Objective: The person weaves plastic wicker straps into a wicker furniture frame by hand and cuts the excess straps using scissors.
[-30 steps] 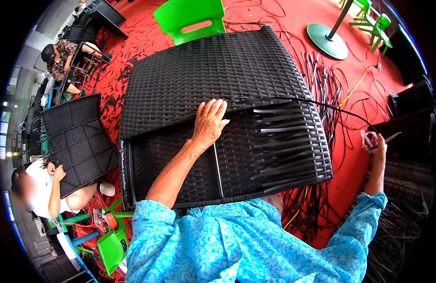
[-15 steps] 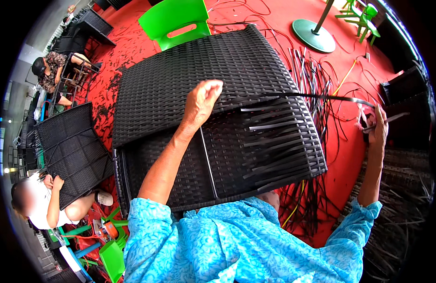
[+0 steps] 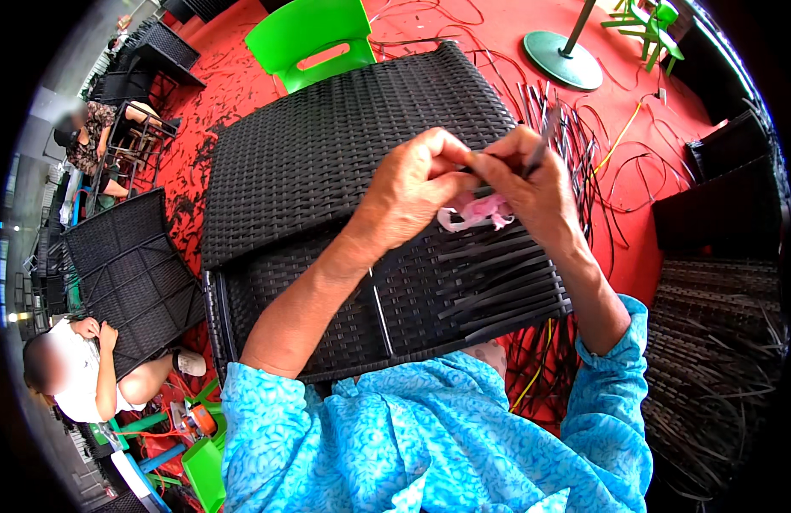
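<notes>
Over the black woven rattan-look panel (image 3: 344, 124) my two hands meet at the fingertips. My left hand (image 3: 408, 192) is closed in a pinch; what it grips is hidden. My right hand (image 3: 537, 192) is closed around a tool; its grey pointed end (image 3: 547, 137) sticks up past the fingers. Pink and white wrapping (image 3: 477, 212) hangs below the right palm. Beneath my hands, loose black strip ends (image 3: 502, 278) fan out along the panel's right part. A thin pale rod (image 3: 381, 321) crosses the recessed near section.
A green plastic chair (image 3: 314, 47) stands beyond the panel. Long black strips (image 3: 575, 145) trail on the red floor at right, by a round green pole base (image 3: 562, 61). A strip bundle (image 3: 712, 342) fills the lower right. Two people (image 3: 92, 372) work at left.
My right hand has come in from the far right to meet the left above the panel. The black strip stretched out to the right no longer shows. My left hand has shifted slightly right.
</notes>
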### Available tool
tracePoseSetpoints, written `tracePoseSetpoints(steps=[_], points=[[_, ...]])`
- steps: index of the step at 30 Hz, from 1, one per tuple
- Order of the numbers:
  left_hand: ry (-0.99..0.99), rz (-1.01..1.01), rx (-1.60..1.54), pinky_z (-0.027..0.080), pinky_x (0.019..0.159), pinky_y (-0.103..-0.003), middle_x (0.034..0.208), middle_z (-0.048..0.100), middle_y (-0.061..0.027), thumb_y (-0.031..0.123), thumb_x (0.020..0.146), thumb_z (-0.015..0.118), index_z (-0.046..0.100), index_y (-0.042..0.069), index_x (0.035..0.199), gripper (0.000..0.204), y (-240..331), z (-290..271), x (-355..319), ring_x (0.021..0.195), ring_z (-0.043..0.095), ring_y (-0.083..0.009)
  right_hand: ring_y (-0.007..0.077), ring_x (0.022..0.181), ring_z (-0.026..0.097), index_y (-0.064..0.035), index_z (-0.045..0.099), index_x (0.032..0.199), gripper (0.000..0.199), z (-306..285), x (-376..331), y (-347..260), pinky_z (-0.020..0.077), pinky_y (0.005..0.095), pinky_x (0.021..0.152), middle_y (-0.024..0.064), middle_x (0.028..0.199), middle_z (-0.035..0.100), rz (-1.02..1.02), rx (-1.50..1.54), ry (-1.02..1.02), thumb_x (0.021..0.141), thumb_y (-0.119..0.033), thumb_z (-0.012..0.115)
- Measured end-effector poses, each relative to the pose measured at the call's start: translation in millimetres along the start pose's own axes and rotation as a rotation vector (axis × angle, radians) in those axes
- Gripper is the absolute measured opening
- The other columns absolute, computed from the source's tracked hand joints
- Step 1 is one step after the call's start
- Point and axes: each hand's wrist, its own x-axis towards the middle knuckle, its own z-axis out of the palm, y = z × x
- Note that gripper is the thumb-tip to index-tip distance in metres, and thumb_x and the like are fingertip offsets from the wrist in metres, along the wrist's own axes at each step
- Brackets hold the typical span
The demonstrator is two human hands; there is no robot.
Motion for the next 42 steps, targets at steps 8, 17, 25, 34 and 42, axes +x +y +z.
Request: tracePoseSetpoints(steps=[8,17,25,34,42], points=[[0.49,-0.161,0.182,0.04,0.045,-0.017,0.069,0.055,0.0001,0.019,0.084,0.059,0.058,0.004,0.098,0.02,-15,-136,-53,0.052,0.049,-0.006,0.0289,0.068,0.057,-0.0045,0.045,0.096,0.029,-37,28,106,0.0446,0.0393,0.061,0.0155,0.072,0.056,-0.019,-0.603,-0.145,0.081,-0.027,0.056],[1.214,0.24,-0.059,0.031,0.034,-0.016,0.068,0.051,-0.0006,0.021,0.086,0.057,0.055,0.007,0.107,0.026,-27,-306,-209,0.048,0.042,-0.0051,0.0287,0.071,0.058,-0.0079,0.056,0.099,0.019,-32,39,125,0.0458,0.0394,0.06,0.0094,0.076,0.059,-0.439,-0.895,-0.295,0.081,-0.01,0.052],[1.482,0.216,0.017,0.029,0.032,-0.017,0.066,0.05,0.0007,0.022,0.085,0.058,0.057,0.008,0.104,0.024,-50,-327,-280,0.044,0.04,-0.0053,0.0298,0.069,0.06,-0.0093,0.061,0.093,0.021,-23,68,93,0.0462,0.0411,0.06,0.0119,0.07,0.058,-0.388,-1.204,-0.477,0.074,-0.007,0.055],[1.555,0.044,0.075,0.027,0.031,-0.017,0.063,0.046,0.0034,0.022,0.087,0.055,0.059,0.008,0.104,0.023,-90,-316,-287,0.044,0.038,-0.0036,0.0332,0.07,0.06,-0.0075,0.062,0.078,0.01,-15,91,78,0.0481,0.0432,0.06,0.014,0.071,0.06,-0.431,-1.271,-0.578,0.071,-0.006,0.055],[1.552,-0.011,0.134,0.024,0.033,-0.015,0.063,0.048,0.0042,0.025,0.084,0.059,0.06,0.009,0.102,0.024,-106,-309,-291,0.044,0.038,-0.0021,0.0326,0.069,0.06,-0.0088,0.063,0.077,0.01,-12,98,92,0.0471,0.0425,0.064,0.0135,0.069,0.061,-0.572,-1.151,-0.507,0.072,-0.007,0.054]])
